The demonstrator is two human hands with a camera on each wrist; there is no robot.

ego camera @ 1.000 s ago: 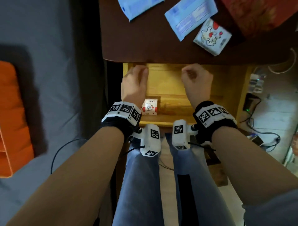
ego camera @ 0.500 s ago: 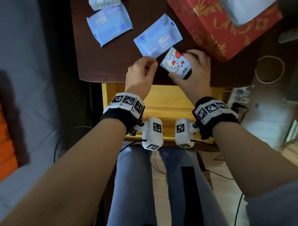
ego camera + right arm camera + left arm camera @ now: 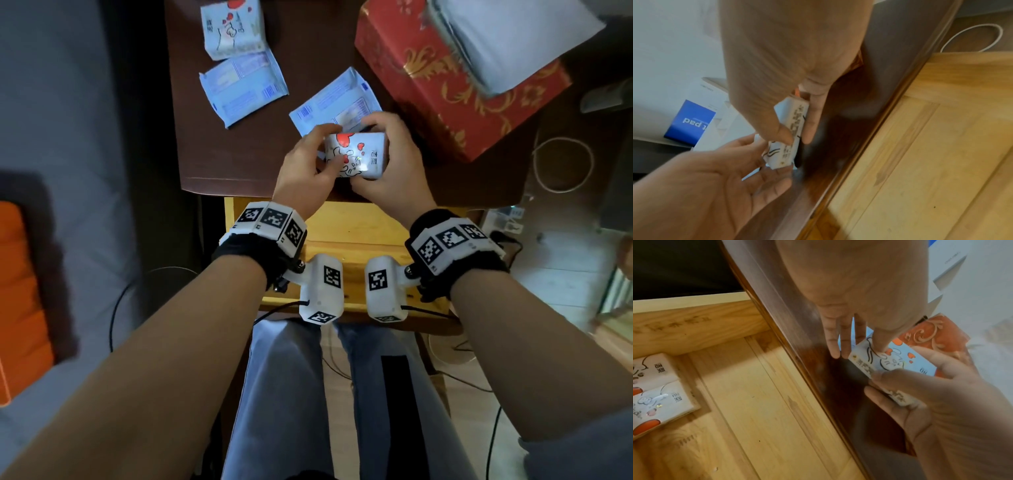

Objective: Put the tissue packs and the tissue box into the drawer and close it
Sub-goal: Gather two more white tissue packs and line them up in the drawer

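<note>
Both hands hold one white tissue pack [image 3: 356,156] printed with red hearts, just above the front edge of the dark table. My left hand [image 3: 325,150] pinches its left end, thumb on top [image 3: 879,344]. My right hand [image 3: 390,154] grips its right end, thumb and fingers round it [image 3: 783,131]. Below the table edge the pale wooden drawer [image 3: 346,229] stands open, with two similar packs [image 3: 655,369] [image 3: 659,405] inside at its left. Another heart-printed pack [image 3: 233,29] lies at the table's far left. The red and gold tissue box [image 3: 445,82] sits at the back right.
Two flat blue packets [image 3: 243,90] [image 3: 337,99] lie on the table [image 3: 219,161] beyond my hands. White paper [image 3: 507,37] covers the tissue box top. A coiled white cable [image 3: 561,164] lies to the right, an orange object [image 3: 20,294] at the far left.
Both hands came up out of the drawer to the table. The right hand picked up the heart-printed pack, and the left hand has now joined it on the pack.
</note>
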